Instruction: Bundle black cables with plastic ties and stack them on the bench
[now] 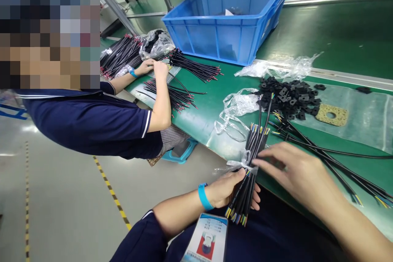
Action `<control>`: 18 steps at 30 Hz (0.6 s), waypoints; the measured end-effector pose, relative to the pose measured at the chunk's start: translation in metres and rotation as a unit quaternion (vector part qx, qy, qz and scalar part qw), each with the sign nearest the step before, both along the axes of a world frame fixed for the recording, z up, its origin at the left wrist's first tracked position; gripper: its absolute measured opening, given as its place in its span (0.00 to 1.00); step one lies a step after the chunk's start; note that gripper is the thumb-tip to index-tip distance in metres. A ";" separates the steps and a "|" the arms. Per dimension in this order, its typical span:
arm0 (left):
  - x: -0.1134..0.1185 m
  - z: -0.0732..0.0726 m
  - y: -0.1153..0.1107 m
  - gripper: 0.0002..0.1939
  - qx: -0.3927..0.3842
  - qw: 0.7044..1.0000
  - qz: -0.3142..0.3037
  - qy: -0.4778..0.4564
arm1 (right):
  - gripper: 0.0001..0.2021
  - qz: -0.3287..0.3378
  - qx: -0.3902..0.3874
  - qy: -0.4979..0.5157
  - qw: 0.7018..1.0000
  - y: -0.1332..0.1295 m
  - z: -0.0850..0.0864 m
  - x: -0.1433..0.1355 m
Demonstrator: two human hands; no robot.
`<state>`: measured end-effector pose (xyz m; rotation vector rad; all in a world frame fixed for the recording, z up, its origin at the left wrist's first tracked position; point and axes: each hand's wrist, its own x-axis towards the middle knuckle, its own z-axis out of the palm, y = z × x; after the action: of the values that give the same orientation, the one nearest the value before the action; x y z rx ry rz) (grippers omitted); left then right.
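Observation:
My left hand (pixel 229 188) is closed around a bundle of short black cables (pixel 250 151), its thumb in front and fingers behind. The cables stand tilted, with coloured wire ends at top and bottom. A clear plastic strip (pixel 242 166) is knotted around the bundle's middle. My right hand (pixel 296 170) is at the bundle's right side, thumb and forefinger slightly apart, tips at the cables near the strip. Whether they touch is unclear. Loose black cables (pixel 325 155) lie on the green table to the right of the bundle.
Small black parts (pixel 288 96) are heaped beside a yellow speckled pad (pixel 332 115) and crumpled plastic (pixel 238 106). Behind is a blue crate (pixel 211 35). At left, a co-worker (pixel 92 123) handles things near red-tipped cables (pixel 196 65). A badge (pixel 207 237) hangs at my front.

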<state>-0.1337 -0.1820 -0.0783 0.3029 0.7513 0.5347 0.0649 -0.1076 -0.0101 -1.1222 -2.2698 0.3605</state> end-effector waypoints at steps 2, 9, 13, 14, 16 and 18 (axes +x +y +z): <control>0.004 0.002 -0.001 0.47 0.002 0.999 0.005 0.035 | 0.21 0.055 0.006 0.001 0.998 -0.014 0.000 -0.001; 0.016 0.009 -0.005 0.43 0.041 0.992 0.025 0.115 | 0.19 0.048 0.106 -0.138 0.984 -0.032 -0.003 -0.013; 0.018 0.008 -0.004 0.43 0.052 0.990 0.031 0.130 | 0.17 0.081 0.133 -0.159 0.975 -0.026 -0.004 -0.017; 0.018 0.008 -0.004 0.43 0.051 0.989 0.033 0.133 | 0.17 0.092 0.138 -0.157 0.974 -0.024 -0.005 -0.018; 0.018 0.007 -0.004 0.43 0.050 0.988 0.031 0.140 | 0.16 0.095 0.148 -0.155 0.972 -0.020 -0.009 -0.018; 0.017 0.007 -0.004 0.44 0.043 0.989 0.024 0.139 | 0.14 0.068 0.152 -0.153 0.974 -0.018 -0.013 -0.018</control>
<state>-0.1165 -0.1865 -0.0711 0.4456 1.0100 0.5780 0.0469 -0.1255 -0.0236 -0.9160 -2.5683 -0.1182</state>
